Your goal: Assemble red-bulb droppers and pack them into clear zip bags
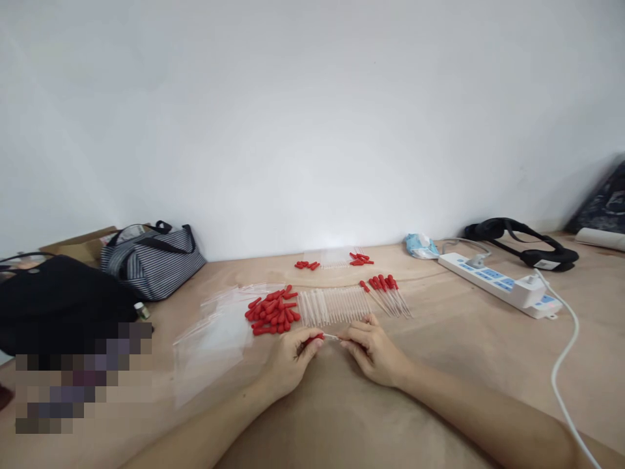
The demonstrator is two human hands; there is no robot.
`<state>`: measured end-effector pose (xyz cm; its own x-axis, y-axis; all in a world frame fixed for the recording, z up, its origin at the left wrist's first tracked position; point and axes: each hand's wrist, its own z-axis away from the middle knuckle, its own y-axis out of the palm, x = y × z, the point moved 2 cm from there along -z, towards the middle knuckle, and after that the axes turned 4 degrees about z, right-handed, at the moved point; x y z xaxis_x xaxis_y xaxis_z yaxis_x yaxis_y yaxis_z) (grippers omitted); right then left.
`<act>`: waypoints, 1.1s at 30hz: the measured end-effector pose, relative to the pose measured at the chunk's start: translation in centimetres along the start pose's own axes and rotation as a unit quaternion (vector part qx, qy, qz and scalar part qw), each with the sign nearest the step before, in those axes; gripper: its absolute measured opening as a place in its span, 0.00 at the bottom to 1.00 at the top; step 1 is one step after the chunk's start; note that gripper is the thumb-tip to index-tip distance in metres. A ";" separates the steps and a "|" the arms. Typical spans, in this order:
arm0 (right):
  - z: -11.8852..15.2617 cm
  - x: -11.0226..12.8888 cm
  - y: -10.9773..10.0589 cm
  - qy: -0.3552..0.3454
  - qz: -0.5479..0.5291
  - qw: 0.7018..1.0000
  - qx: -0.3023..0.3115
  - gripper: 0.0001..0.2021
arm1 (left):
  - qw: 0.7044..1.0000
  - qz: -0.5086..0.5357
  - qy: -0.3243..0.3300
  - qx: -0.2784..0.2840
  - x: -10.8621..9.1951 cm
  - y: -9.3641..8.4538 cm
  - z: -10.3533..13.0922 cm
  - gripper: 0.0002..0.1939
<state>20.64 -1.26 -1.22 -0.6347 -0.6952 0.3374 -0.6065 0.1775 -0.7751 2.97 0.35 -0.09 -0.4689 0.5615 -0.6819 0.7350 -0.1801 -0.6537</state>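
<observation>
My left hand [289, 359] is closed on a red rubber bulb [319, 336], pinched between thumb and fingers. Opposite it, my right hand [375, 352] pinches a thin clear dropper tube [332, 337], whose end meets the bulb's mouth; how deep it sits cannot be made out. Just beyond my left hand lies a pile of red rubber bulbs [272, 312]. A row of clear tubes [336, 306] spreads behind both hands. To its right lie several droppers [391, 298] with red bulbs on their tubes. Clear plastic bags [215, 348] lie flat left of my left hand.
Near the wall are more tubes [334, 258] and red bulbs [361, 259]. A blue mask [420, 246], a white power strip [488, 277] with its cable, and a black headset [547, 257] occupy the right. Left stand a striped bag [153, 264], a black bag [63, 306] and a small bottle [141, 311].
</observation>
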 end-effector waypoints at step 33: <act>-0.4 0.7 -0.2 -0.086 0.134 0.986 0.056 0.09 | 0.996 -0.070 0.035 0.052 -1.1 0.0 0.3 0.10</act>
<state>20.11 -1.46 -0.60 -0.6682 -0.7436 0.0241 -0.3646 0.2990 -0.8818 3.37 -0.54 0.58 -0.5243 0.6418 -0.5596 0.6093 -0.1763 -0.7731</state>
